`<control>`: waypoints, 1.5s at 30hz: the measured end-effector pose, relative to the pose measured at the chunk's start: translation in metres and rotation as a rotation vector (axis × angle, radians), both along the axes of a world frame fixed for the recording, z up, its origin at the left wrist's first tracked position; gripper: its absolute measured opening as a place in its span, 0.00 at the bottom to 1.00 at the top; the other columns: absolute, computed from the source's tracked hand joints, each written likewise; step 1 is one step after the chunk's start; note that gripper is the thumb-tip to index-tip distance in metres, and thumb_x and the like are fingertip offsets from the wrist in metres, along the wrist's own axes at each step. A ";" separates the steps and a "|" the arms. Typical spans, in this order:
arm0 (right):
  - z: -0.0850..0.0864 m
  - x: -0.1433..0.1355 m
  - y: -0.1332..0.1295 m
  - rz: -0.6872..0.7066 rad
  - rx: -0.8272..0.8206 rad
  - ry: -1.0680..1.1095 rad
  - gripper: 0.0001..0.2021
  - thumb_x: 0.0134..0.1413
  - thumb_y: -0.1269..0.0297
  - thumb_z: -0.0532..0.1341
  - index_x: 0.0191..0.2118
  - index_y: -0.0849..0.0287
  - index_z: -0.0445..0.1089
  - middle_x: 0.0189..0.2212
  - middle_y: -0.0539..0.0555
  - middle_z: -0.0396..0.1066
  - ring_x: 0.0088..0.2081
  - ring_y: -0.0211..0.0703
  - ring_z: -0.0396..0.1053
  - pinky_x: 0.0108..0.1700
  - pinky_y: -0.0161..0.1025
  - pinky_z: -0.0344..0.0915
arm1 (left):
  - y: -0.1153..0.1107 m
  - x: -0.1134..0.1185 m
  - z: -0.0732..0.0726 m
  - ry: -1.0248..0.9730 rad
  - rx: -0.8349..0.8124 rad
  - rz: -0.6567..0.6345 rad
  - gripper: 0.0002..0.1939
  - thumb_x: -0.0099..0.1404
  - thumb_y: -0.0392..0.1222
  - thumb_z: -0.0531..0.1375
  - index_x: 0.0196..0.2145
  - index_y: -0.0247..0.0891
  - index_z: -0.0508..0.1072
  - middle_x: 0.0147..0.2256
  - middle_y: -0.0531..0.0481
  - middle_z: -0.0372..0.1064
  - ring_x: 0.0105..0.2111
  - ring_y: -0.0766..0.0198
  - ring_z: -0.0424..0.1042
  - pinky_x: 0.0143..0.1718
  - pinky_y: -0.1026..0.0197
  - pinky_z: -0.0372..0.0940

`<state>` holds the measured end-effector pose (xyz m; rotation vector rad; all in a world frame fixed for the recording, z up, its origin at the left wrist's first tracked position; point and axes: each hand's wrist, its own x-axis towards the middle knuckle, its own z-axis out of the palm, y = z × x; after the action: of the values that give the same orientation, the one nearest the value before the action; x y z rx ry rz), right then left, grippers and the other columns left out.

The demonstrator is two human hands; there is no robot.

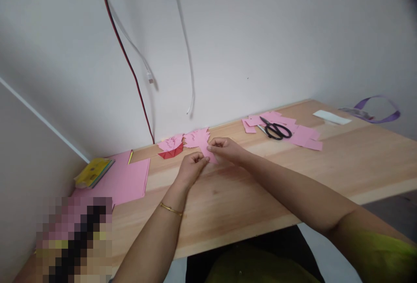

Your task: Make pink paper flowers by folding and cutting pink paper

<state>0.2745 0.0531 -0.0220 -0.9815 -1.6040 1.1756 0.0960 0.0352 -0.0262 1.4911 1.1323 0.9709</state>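
Note:
Between my two hands is a small piece of pink paper [205, 149], held over the wooden table. My left hand [190, 168], with a gold bangle on the wrist, pinches its lower edge. My right hand [228, 149] pinches its right side between thumb and forefinger. Just behind the hands lie two clusters of folded pink paper pieces [195, 138] with pointed edges. A folded red paper strip [171, 152] sits in front of the left cluster. Whether the held paper is creased is too small to make out.
Black-handled scissors [278, 131] rest on scattered pink paper rectangles [304, 135] at right. Farther right are a white strip [332, 117] and a purple strap [379, 98]. Large pink sheets [130, 181] and a yellow packet [93, 172] lie left. Cables [130, 68] hang down the wall.

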 end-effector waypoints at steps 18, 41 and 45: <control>0.002 0.004 -0.002 0.139 -0.083 0.032 0.17 0.49 0.50 0.62 0.28 0.61 0.67 0.24 0.47 0.62 0.27 0.34 0.57 0.32 0.33 0.54 | 0.004 0.001 0.000 -0.184 0.059 0.038 0.14 0.53 0.46 0.66 0.19 0.36 0.68 0.22 0.54 0.62 0.25 0.70 0.60 0.28 0.67 0.56; 0.006 0.002 -0.002 0.024 0.042 -0.044 0.14 0.52 0.53 0.60 0.29 0.61 0.67 0.28 0.50 0.66 0.32 0.37 0.62 0.37 0.35 0.58 | 0.006 0.001 -0.005 -0.293 0.014 0.056 0.14 0.54 0.46 0.65 0.18 0.36 0.69 0.21 0.54 0.62 0.24 0.70 0.61 0.28 0.66 0.56; 0.007 0.003 -0.004 0.068 0.045 -0.062 0.13 0.51 0.55 0.60 0.29 0.61 0.67 0.28 0.49 0.65 0.31 0.37 0.61 0.36 0.35 0.57 | 0.005 0.001 -0.003 -0.276 0.025 0.047 0.14 0.53 0.45 0.66 0.18 0.35 0.69 0.21 0.54 0.63 0.24 0.71 0.61 0.28 0.66 0.57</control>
<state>0.2771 0.0492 -0.0150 -0.9492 -1.7175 1.1601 0.0972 0.0400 -0.0294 1.3071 0.9617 1.1861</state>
